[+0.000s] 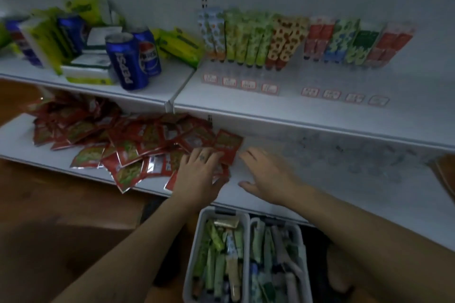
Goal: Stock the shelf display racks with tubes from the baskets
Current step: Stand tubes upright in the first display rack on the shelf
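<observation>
Both forearms reach forward over the lower shelf (pixel 344 179); the left hand (pixel 199 174) lies palm-down on a heap of crinkled red foil packets (pixel 138 140), fingers close together, blur hiding whether they pinch one; the right hand (pixel 268 177) hovers spread over bare white metal, holding nothing; soft printed tubes (pixel 216 256) fill two grey plastic baskets (pixel 197 241) below; more stand in clear racks (pixel 236 72) above.
</observation>
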Action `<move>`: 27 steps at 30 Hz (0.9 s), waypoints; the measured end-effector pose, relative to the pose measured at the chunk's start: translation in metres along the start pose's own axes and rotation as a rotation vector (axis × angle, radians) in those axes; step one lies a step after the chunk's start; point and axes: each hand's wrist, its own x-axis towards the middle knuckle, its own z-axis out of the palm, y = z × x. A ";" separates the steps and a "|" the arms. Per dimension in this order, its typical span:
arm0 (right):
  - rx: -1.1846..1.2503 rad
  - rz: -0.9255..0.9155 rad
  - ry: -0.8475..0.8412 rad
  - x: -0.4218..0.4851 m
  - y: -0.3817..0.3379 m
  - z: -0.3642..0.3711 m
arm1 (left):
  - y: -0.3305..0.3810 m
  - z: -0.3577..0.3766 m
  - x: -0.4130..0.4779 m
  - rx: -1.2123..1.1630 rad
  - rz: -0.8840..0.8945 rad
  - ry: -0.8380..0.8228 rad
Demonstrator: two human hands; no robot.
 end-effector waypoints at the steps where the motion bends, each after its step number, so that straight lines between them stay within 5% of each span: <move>1: 0.051 0.083 -0.115 -0.003 0.000 0.014 | -0.002 0.014 -0.014 -0.013 -0.037 -0.098; 5: 0.301 0.414 -0.321 -0.017 -0.006 0.071 | -0.002 0.055 -0.073 -0.130 -0.224 -0.437; 10: 0.419 0.524 -0.471 -0.046 -0.023 0.134 | -0.002 0.086 -0.105 -0.092 -0.286 -0.798; 21: 0.462 0.438 -0.790 -0.058 -0.067 0.206 | 0.012 0.125 -0.123 -0.284 -0.356 -1.071; 27: 0.554 0.480 -0.778 -0.054 -0.070 0.228 | 0.015 0.144 -0.135 -0.353 -0.403 -1.227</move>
